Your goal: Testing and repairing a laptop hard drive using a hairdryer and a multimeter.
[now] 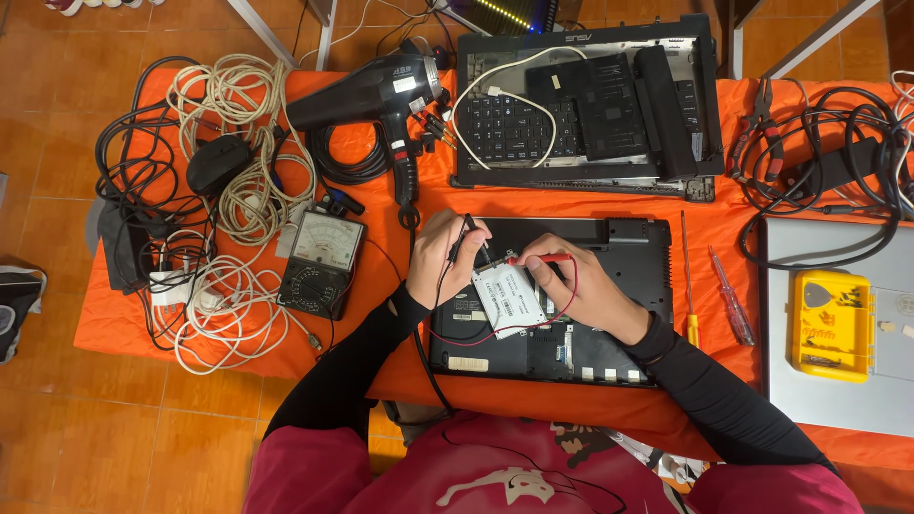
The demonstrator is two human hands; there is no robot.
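Left hand [440, 255] closed around a black multimeter probe [464, 240], tip pressed down near the top edge of a silver hard drive [509, 297]. Right hand [583, 284] closed around the red probe [533, 258], tip touching the same end of the drive, red lead [514, 328] looping beneath it. Hard drive seated in the bay of an upturned black laptop base [628, 257], in the middle of the orange-covered table [114, 324]. Analog multimeter [322, 262] lay just left of the laptop, beside tangled white cables [233, 143]. Black heat gun [367, 95] rested above. Second opened laptop [581, 105] sat beyond. Yellow-handled screwdriver [687, 286] lay right of the base, near a yellow tool case [832, 326].
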